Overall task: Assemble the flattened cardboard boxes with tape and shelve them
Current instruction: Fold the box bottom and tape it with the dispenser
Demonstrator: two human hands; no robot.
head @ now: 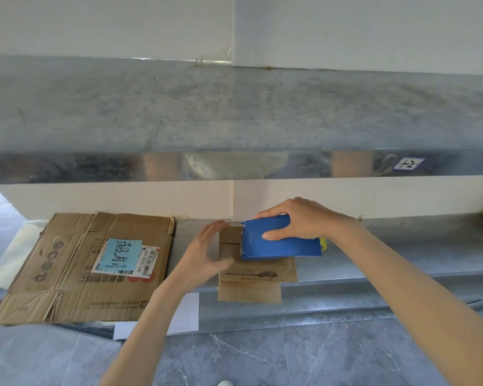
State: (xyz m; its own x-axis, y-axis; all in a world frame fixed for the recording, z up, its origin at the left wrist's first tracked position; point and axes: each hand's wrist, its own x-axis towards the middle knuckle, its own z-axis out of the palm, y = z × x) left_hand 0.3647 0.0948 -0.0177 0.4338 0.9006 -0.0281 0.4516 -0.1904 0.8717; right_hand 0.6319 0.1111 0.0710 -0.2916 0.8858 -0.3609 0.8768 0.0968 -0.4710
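The small box stands at the front edge of the lower shelf, about midway along it, with one flap hanging over that edge. The right hand grips a blue tape dispenser on top of the box, fingers curled over its back and thumb pressed on its near face. The left hand is at the box's left side with its fingers straight and close together. It is blurred, so I cannot tell whether it touches. A flat box with a blue note lies at the shelf's left end, overhanging the front edge. The upper shelf carries a label on its front lip. Grey floor lies below.
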